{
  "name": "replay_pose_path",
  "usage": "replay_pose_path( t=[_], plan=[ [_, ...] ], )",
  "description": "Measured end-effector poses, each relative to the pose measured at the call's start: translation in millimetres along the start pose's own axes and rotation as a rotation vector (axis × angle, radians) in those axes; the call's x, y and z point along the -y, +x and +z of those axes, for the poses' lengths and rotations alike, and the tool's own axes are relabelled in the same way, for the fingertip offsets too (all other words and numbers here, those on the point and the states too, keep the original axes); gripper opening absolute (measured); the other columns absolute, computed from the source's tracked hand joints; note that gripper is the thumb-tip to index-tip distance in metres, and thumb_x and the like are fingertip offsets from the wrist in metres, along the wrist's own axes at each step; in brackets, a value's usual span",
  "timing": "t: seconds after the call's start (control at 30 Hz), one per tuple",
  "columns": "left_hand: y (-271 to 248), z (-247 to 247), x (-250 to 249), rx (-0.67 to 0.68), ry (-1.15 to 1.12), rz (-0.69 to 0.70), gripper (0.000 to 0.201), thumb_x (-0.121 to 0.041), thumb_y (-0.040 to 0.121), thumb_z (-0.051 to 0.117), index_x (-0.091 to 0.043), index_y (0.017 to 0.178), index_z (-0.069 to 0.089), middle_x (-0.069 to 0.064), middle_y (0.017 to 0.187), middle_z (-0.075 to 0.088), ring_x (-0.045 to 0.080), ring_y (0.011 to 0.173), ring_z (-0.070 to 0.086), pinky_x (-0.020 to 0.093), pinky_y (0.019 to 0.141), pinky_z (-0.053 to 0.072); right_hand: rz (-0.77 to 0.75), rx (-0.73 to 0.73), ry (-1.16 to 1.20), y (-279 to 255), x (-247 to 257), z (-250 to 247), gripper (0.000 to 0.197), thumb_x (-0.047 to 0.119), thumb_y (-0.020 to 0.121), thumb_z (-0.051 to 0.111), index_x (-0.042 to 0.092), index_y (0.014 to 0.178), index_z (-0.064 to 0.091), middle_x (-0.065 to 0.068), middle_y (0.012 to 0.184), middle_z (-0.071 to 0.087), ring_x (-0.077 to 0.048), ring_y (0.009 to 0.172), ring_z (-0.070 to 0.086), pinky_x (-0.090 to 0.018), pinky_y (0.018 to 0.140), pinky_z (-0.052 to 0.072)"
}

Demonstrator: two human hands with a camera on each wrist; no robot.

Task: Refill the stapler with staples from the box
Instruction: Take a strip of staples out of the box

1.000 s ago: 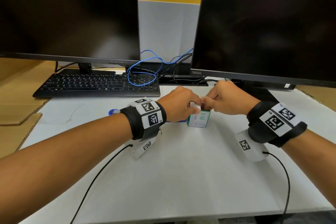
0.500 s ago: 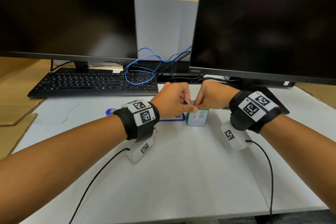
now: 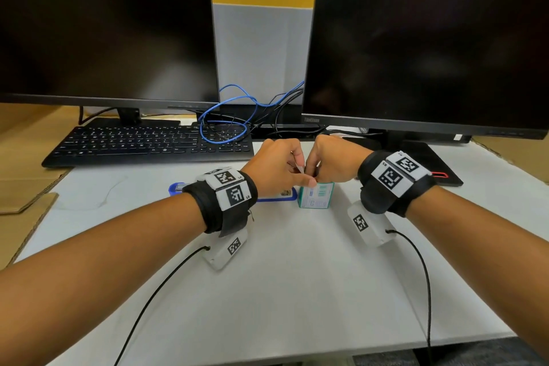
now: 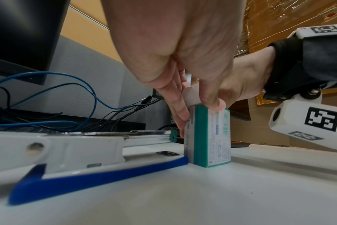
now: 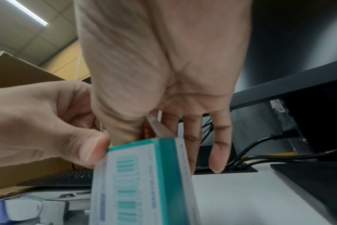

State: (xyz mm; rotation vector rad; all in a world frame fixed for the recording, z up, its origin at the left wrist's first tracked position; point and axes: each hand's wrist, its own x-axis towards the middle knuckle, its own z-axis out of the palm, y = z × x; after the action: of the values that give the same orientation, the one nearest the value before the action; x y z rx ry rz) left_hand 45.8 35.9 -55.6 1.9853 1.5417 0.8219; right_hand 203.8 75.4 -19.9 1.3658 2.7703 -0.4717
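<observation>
Head view showed the left hand point(image 3: 274, 169) steadying the upright teal-and-white cardboard staple box point(image 3: 316, 194); the right hand point(image 3: 332, 162) pinched a grey staple strip point(image 5: 160, 127), which could snap if twisted.

Items counted on the tabletop point(image 3: 297, 291)

Two monitors point(image 3: 104, 24), one keyboard point(image 3: 142, 142), one stapler point(image 4: 77, 152), one staple box point(image 3: 316, 195) and two hands point(image 3: 276, 169) are seen.

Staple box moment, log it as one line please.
staple box upright on desk | left hand steadies it | right hand pinches strip at top | stapler open
</observation>
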Motion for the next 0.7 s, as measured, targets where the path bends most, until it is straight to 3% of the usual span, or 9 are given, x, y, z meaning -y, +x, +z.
replay_pose_path(
  t=[0.13,0.3,0.53,0.7],
  plan=[
    [-2.1,0.0,-2.6,0.0,-0.045,-0.024,0.041,-0.022,0.066,0.088,-0.01,0.087,0.055,0.012,0.088,0.076,0.022,0.082,0.076,0.042,0.073,0.063,-0.01,0.028,0.003,0.2,-1.2,-0.5,0.02,0.006,0.086,0.063,0.011,0.098,0.078,-0.007,0.106,0.076,-0.021,0.096,0.068,-0.024,0.074,0.055],
    [-2.0,-0.1,-3.1,0.004,-0.065,-0.037,0.043,-0.019,0.066,0.088,-0.004,0.092,0.057,0.013,0.086,0.077,0.022,0.081,0.077,0.044,0.071,0.063,-0.021,0.048,-0.015,1.2,-2.6,-2.7,0.019,0.008,0.085,0.062,0.012,0.097,0.077,-0.007,0.105,0.076,-0.018,0.091,0.066,-0.017,0.065,0.051],
    [-0.5,0.4,-0.1,0.008,-0.071,-0.024,0.042,-0.019,0.065,0.089,-0.004,0.089,0.057,0.015,0.085,0.077,0.023,0.08,0.077,0.045,0.073,0.063,-0.062,0.05,-0.014,2.4,-7.5,-3.5,0.019,0.012,0.085,0.063,0.013,0.098,0.077,-0.005,0.104,0.076,-0.014,0.085,0.064,-0.016,0.067,0.051],
    [-1.8,-0.2,-1.4,0.004,-0.052,-0.006,0.044,-0.022,0.066,0.088,-0.002,0.091,0.058,0.015,0.085,0.077,0.024,0.08,0.077,0.044,0.073,0.063,-0.108,0.004,0.004,-0.3,-12.8,-2.6,0.016,0.016,0.084,0.067,0.017,0.095,0.079,-0.003,0.1,0.078,-0.018,0.091,0.07,-0.033,0.082,0.06]
  ],
)
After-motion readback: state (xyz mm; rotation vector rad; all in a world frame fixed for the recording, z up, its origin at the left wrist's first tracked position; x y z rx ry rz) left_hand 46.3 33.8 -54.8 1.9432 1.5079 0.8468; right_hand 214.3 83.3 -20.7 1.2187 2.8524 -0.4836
